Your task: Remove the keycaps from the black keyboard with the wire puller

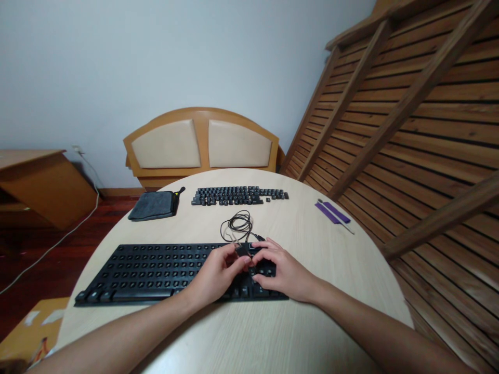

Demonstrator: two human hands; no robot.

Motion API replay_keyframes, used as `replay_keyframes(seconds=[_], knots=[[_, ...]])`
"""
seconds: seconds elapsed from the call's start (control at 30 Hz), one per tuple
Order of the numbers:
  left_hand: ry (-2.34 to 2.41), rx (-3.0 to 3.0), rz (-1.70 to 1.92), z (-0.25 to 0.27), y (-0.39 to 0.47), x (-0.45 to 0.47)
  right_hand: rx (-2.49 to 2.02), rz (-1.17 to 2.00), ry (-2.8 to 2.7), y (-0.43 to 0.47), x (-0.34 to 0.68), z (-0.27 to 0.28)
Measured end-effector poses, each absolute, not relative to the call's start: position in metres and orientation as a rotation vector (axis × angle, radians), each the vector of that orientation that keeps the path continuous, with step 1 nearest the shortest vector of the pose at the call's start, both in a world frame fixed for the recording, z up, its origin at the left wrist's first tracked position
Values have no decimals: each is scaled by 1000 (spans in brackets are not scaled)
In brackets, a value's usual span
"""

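Observation:
A black keyboard [150, 265] lies across the round table, most of its main block stripped to bare key stems. A few keycaps, including the space bar, sit along its front row. My left hand [218, 270] is closed over the right part of the keyboard, pinching a small black keycap puller [242, 251] whose thin wire ends point up and away from me. Beside it, my right hand [284, 267] hovers over the number pad, thumb and index finger curved apart, the index fingertip close to the puller. Both hands partly hide the keys below.
Loose keycaps [230, 196] stand in rows at the far side. A coiled black cable [238, 224] lies behind the keyboard. A folded grey cloth [153, 205] is at the far left; a purple-handled tool [332, 211] lies at the right. A wooden headboard [202, 137] stands beyond the table.

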State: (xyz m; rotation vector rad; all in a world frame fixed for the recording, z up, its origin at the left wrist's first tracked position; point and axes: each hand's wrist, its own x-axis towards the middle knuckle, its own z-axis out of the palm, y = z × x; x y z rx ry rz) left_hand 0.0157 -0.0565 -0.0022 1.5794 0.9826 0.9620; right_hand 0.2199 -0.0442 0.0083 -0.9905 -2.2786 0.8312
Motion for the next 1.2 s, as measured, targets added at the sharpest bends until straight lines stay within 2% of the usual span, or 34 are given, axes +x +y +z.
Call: replay_keyframes(seconds=[0.3,0.53,0.73,1.0,1.2], knots=[[1033,1595,1007,-4,-56,15,-858,684,-2290,-45,221,3],[1070,1683,996,-1,-61,16,-908,688,-2288,-43,218,-1],[1094,1682,1000,-2,-62,17,-839,821,-2283,-40,221,2],[1107,1600,1019,-4,-59,16,-771,740,-2343,-44,221,16],[1115,1532,990,-7,-56,16,-975,690,-2100,-18,241,18]])
